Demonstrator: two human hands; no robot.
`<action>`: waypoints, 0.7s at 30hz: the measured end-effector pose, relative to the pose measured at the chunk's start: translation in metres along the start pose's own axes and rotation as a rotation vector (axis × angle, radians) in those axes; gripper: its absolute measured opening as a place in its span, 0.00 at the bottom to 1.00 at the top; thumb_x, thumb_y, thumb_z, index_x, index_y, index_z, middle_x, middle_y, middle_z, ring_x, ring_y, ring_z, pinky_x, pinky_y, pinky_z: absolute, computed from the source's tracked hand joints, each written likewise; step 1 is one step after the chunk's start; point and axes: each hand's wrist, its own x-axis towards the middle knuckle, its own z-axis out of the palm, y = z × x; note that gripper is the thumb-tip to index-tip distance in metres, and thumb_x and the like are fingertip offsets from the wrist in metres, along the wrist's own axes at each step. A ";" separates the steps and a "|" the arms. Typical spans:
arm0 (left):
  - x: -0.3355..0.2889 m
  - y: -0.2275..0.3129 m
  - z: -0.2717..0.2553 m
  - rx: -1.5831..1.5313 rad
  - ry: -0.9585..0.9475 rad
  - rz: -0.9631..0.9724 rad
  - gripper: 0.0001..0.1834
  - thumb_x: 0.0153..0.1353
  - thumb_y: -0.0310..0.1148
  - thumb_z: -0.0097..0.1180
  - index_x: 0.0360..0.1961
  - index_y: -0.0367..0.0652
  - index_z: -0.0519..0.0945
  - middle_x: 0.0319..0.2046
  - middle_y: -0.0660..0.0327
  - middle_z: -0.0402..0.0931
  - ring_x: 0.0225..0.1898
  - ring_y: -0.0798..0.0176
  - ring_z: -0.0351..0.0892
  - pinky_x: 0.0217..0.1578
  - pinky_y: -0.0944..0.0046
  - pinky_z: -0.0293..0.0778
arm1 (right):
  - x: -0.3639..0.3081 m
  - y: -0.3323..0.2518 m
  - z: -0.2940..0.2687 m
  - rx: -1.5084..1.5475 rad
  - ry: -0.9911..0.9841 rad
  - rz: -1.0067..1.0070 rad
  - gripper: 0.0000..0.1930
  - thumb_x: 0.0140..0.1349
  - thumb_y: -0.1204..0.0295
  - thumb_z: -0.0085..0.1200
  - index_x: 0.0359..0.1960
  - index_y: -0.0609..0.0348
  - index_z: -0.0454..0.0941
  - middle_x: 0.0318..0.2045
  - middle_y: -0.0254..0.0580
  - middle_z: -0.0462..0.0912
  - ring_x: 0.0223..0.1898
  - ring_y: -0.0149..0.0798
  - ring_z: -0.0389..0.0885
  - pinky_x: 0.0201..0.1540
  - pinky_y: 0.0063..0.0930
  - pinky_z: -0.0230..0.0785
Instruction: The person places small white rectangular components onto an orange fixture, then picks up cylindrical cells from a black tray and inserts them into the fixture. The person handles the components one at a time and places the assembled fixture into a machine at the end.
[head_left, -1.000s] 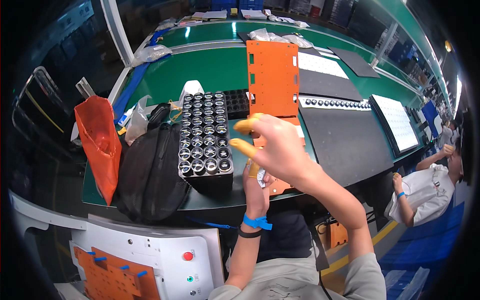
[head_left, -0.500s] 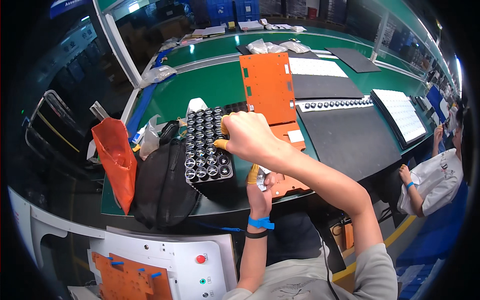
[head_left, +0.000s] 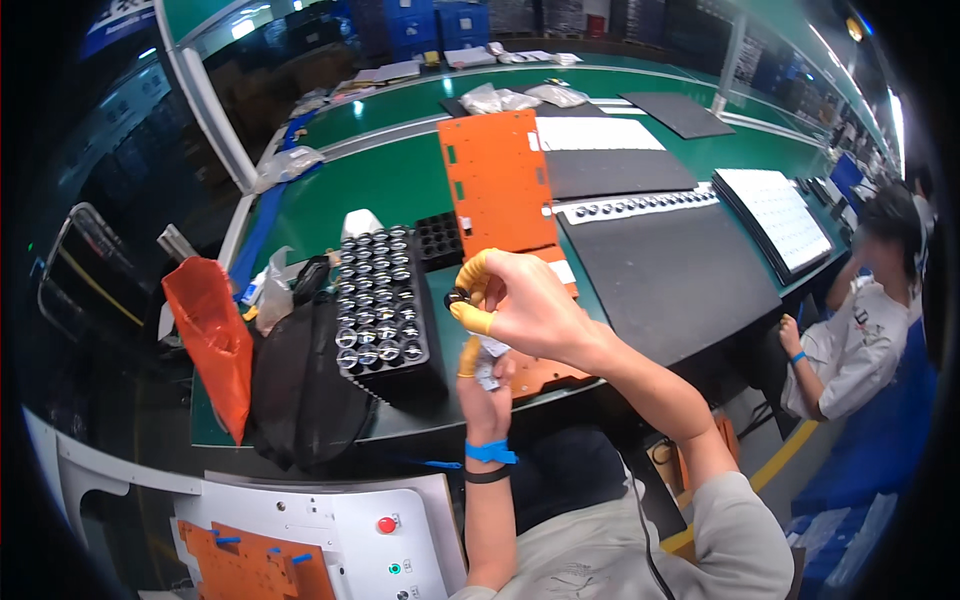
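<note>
The person's right arm comes in from the right, elbow bent and pushed out to the side, forearm slanting up and left across the worktop (head_left: 385, 190). The right hand (head_left: 532, 305) is turned palm inward, its yellow-covered thumb and fingers pinched on a small black piece (head_left: 456, 299), which sits just right of the black tray (head_left: 405, 383) of glass-topped cylinders (head_left: 375, 310). Below it, the left hand (head_left: 484, 402) points upward on a nearly straight forearm, its fingers curled round a small white piece (head_left: 490, 370). The hands are close together, one above the other; I cannot tell whether they touch.

The tray's wall bounds them on the left, and an upright orange panel (head_left: 497, 190) rises behind the right hand. An orange base (head_left: 548, 374) lies under the right forearm, near the worktop's front edge, which the left forearm crosses. Further right, a broad dark mat (head_left: 670, 285) spreads flat, giving low, level room on that side.
</note>
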 end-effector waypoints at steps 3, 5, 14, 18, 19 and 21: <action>-0.007 -0.002 0.014 0.075 0.019 -0.020 0.18 0.72 0.41 0.47 0.52 0.38 0.76 0.36 0.65 0.77 0.24 0.75 0.62 0.22 0.74 0.57 | -0.033 0.023 -0.017 0.257 0.018 0.100 0.12 0.58 0.74 0.64 0.40 0.68 0.80 0.29 0.37 0.82 0.30 0.26 0.79 0.34 0.22 0.72; -0.018 -0.001 0.018 0.141 0.059 -0.005 0.21 0.72 0.43 0.48 0.56 0.37 0.75 0.38 0.64 0.78 0.24 0.76 0.61 0.22 0.74 0.57 | -0.048 0.032 -0.026 0.401 0.033 0.149 0.12 0.59 0.75 0.63 0.41 0.70 0.80 0.30 0.35 0.81 0.31 0.24 0.78 0.35 0.21 0.71; -0.044 -0.003 0.040 0.339 -0.137 0.160 0.29 0.70 0.42 0.52 0.65 0.33 0.69 0.50 0.54 0.80 0.28 0.80 0.66 0.25 0.79 0.58 | -0.101 0.044 -0.037 0.594 -0.057 0.253 0.12 0.63 0.74 0.61 0.46 0.68 0.81 0.31 0.31 0.79 0.33 0.22 0.74 0.39 0.20 0.71; -0.047 -0.005 0.039 0.439 -0.203 0.211 0.31 0.63 0.37 0.61 0.64 0.30 0.70 0.52 0.52 0.79 0.45 0.71 0.79 0.40 0.77 0.72 | -0.109 0.043 -0.041 0.546 -0.053 0.221 0.12 0.64 0.76 0.59 0.48 0.66 0.81 0.31 0.32 0.79 0.32 0.22 0.75 0.37 0.20 0.71; -0.045 -0.007 0.039 0.518 -0.206 0.245 0.31 0.63 0.36 0.62 0.63 0.30 0.70 0.52 0.52 0.79 0.47 0.69 0.79 0.44 0.74 0.72 | -0.110 0.044 -0.043 0.535 -0.045 0.206 0.12 0.64 0.77 0.59 0.49 0.66 0.81 0.31 0.33 0.79 0.31 0.23 0.75 0.36 0.20 0.71; -0.044 -0.006 0.038 0.678 -0.201 0.317 0.30 0.62 0.34 0.62 0.62 0.29 0.71 0.52 0.51 0.79 0.51 0.65 0.79 0.52 0.68 0.73 | -0.109 0.043 -0.049 0.450 -0.082 0.162 0.12 0.64 0.77 0.60 0.49 0.64 0.81 0.30 0.34 0.80 0.29 0.24 0.75 0.34 0.21 0.70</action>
